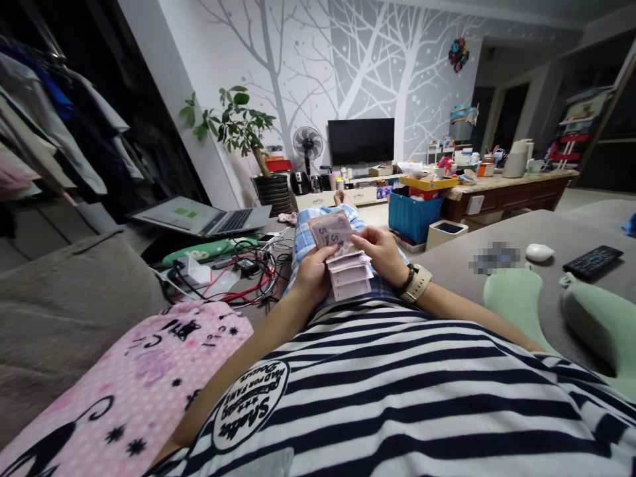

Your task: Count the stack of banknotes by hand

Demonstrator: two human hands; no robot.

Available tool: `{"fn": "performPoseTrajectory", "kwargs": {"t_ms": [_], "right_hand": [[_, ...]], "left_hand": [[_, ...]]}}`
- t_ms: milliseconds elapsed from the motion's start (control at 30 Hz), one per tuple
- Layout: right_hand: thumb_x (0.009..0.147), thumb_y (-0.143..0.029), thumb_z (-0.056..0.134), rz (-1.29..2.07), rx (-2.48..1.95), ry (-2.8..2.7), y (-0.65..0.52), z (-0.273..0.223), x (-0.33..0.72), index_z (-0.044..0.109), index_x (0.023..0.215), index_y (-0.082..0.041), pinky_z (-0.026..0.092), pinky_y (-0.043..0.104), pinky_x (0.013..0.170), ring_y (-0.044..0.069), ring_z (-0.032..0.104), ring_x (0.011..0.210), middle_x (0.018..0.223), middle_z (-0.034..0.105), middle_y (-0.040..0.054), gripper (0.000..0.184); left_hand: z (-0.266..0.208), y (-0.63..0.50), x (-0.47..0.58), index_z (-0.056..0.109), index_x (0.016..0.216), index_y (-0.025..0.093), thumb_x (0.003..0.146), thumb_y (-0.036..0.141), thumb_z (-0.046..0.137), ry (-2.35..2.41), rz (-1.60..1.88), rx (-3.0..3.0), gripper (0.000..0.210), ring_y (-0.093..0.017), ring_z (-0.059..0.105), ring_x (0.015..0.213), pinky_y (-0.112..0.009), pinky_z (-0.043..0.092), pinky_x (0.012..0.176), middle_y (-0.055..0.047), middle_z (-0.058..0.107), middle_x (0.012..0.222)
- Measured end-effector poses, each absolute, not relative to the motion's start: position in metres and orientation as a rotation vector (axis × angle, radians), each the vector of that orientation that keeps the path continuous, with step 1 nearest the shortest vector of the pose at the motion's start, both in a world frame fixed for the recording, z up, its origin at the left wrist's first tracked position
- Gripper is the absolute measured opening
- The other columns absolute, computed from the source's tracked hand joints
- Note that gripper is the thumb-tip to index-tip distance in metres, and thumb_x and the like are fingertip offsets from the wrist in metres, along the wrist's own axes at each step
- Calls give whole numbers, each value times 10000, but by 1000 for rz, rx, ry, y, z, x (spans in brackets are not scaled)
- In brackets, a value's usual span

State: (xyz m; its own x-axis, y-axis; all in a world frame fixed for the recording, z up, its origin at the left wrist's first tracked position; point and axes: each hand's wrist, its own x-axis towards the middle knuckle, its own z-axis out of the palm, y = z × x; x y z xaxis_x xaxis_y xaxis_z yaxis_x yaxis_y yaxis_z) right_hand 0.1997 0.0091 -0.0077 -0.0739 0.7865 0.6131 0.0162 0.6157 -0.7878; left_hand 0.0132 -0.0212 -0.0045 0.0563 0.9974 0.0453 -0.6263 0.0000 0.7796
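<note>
A bundle of purplish banknotes (349,273) is spread above my lap, several of them overlapping and hanging down in steps toward me. The figure 5 shows on the upper notes. My left hand (317,268) grips the bundle from the left, thumb pressed on its face. At the upper right, my right hand (380,252) pinches a note between thumb and fingers. A dark bracelet and a pale-banded watch (417,283) circle the right wrist. Blue checked cloth (304,232) covers my legs beneath the notes.
A laptop (209,218) and tangled cables (258,271) lie to the left, beside a pink cat-print cloth (163,371). On the grey sofa at right are a white mouse (539,252), a remote (593,262) and green cushions (514,298). A blue bin (415,215) stands farther off.
</note>
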Motion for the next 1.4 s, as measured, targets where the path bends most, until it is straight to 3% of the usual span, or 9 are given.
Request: {"fn": "performPoseTrajectory", "kwargs": {"t_ms": [300, 533, 700, 1000, 1400], "right_hand": [[943, -836, 953, 726, -666, -1536, 3, -5, 200, 581, 745, -286, 449, 359, 738, 192, 498, 756, 702, 545, -30, 693], [922, -896, 932, 732, -569, -1556, -1, -5, 199, 635, 794, -275, 432, 360, 731, 189, 477, 770, 736, 568, -22, 700], [890, -941, 941, 758, -541, -1552, -3, -4, 197, 642, 801, -277, 427, 368, 736, 190, 473, 764, 745, 576, -20, 733], [881, -936, 946, 774, -533, -1562, -3, -3, 197, 647, 828, -282, 441, 364, 731, 195, 482, 781, 762, 574, -19, 722], [891, -978, 946, 754, -524, -1561, -1, -5, 197, 646, 822, -282, 451, 365, 717, 195, 496, 765, 751, 576, -21, 761]], "left_hand": [[6, -27, 25, 885, 1578, 125, 1173, 257, 727, 589, 1425, 630, 454, -390, 998, 1167, -522, 816, 1122, -164, 1007, 1223], [6, -25, 25, 937, 1481, 109, 1126, 263, 751, 630, 1402, 660, 429, -406, 1000, 1071, -503, 818, 1067, -173, 1007, 1202], [0, -19, 19, 953, 1499, 183, 1084, 286, 762, 687, 1391, 730, 468, -408, 1002, 1100, -488, 811, 1078, -111, 1015, 1129], [-5, -14, 17, 976, 1437, 209, 1034, 271, 825, 680, 1403, 736, 435, -425, 995, 1125, -481, 789, 1104, -112, 1013, 1132], [2, -21, 23, 967, 1467, 164, 1088, 277, 724, 719, 1405, 702, 464, -434, 991, 1129, -499, 804, 1063, -134, 1006, 1090]]}}
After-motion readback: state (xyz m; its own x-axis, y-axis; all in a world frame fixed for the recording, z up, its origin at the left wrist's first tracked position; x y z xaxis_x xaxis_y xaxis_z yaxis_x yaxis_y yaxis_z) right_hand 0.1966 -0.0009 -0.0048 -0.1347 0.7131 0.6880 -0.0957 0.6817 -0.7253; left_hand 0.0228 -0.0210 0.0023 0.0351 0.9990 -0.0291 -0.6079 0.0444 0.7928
